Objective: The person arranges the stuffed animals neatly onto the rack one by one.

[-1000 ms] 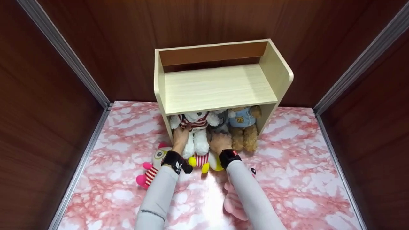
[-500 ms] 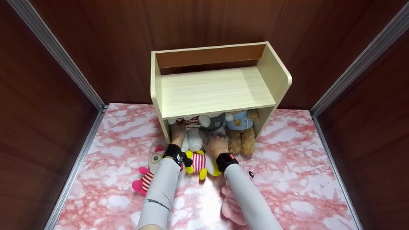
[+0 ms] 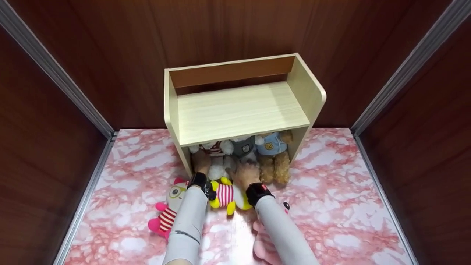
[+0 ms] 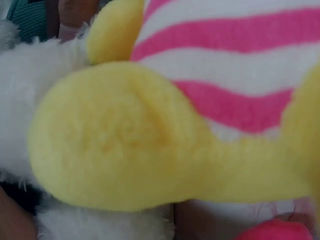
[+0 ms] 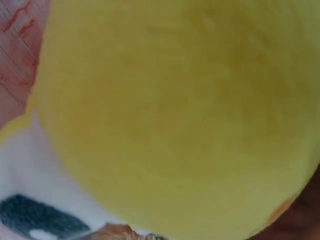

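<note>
A white plush toy (image 3: 217, 162) in a red-and-white striped top sits at the left of the shelf's lower compartment. My left hand (image 3: 201, 162) holds its left side, the fingers deep in shadow. My right hand (image 3: 247, 173) is at its other side, bent in front of the legs of a grey-shirted plush (image 3: 243, 147); its fingertips are hidden, and I cannot tell what they hold. A brown bear (image 3: 273, 156) in a blue vest sits to the right. Below both wrists lies a yellow plush (image 3: 225, 195) with pink stripes, which fills much of the left wrist view.
The pale wooden shelf (image 3: 239, 114) stands against a dark wood wall (image 3: 228, 29). An owl-like plush (image 3: 167, 217) lies by my left forearm, and a pink plush (image 3: 265, 244) is partly under my right. The surface is pink marbled (image 3: 331, 213).
The white plush has gone back into the compartment, its head now mostly under the shelf board. My left hand went in with it. The whole head view has shifted slightly.
</note>
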A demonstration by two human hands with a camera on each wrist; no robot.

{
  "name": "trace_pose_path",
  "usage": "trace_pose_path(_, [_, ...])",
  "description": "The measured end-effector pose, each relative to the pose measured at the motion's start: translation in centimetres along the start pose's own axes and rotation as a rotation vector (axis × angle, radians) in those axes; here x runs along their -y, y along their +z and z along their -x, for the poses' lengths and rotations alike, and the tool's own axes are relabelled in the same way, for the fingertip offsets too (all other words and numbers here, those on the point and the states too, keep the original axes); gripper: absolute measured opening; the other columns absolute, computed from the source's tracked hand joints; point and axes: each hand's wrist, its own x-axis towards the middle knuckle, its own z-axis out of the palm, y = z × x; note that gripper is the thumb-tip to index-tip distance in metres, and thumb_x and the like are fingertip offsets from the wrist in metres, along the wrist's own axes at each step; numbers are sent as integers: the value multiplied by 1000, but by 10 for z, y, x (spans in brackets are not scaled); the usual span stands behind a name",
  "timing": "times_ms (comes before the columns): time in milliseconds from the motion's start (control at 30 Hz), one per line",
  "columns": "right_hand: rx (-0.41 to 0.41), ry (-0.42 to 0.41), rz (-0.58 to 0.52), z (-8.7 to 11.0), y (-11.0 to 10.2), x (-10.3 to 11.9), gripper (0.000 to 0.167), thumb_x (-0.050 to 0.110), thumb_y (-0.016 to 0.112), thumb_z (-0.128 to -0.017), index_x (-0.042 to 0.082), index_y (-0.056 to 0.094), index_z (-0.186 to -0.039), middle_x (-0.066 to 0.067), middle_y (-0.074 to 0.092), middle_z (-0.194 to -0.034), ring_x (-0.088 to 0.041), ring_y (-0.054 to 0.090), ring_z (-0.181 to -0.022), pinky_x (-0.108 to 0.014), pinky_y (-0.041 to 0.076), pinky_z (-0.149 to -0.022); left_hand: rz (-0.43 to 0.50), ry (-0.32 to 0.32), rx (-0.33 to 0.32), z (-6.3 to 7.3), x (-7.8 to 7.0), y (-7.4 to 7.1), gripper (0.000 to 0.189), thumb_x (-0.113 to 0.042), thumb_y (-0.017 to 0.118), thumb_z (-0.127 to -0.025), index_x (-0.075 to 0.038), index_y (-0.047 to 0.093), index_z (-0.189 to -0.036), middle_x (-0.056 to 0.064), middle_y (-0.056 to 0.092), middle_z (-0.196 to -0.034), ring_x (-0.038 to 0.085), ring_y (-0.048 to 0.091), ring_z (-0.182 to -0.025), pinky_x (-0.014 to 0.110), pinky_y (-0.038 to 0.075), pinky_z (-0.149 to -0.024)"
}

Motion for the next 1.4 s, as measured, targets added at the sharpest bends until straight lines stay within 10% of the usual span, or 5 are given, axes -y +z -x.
trace_pose_path(333, [220,15,-27,-5,-6,3,44,53,60,-101,23,62,-134,-21,68,-79,-43,66,-68,-55,54,-56,252,24,85,49,-15,-26,34,-11,68,-94,13,60,-118,33,67,-108,48,64,-106,56,52,-93])
trace_pose_path(633, [178,31,-31,-1,-12,-5,48,45,65,-100,21,62,-141,-25,71,-91,-47,68,-77,-59,55,-68,-130,248,204,100,-38,-38,74,-30,71,-96,1,41,-156,44,7,-160,65,15,-145,76,14,-116])
trace_pose_path(900, [142,50,-45,1,-11,2,58,53,68,-96,29,58,-147,-23,69,-82,-44,67,-70,-57,55,-65,-390,389,197,69,0,-22,55,-31,55,-106,-6,47,-154,46,17,-157,69,31,-135,72,41,-104])
trace_pose_path(1200, [108,88,-69,1,-16,7,54,50,72,-93,25,65,-141,-23,72,-91,-46,68,-82,-60,53,-80,-348,104,387,56,8,-8,94,-71,46,-98,-16,12,-167,23,-20,-169,58,2,-151,63,13,-123])
trace_pose_path(1400, [374,71,-219,-5,-27,-11,55,43,63,-102,22,54,-152,-30,66,-124,-52,61,-116,-64,48,-98,-419,107,470,58,15,-7,90,-70,35,-102,-17,4,-167,21,-25,-167,55,-4,-152,60,5,-125])
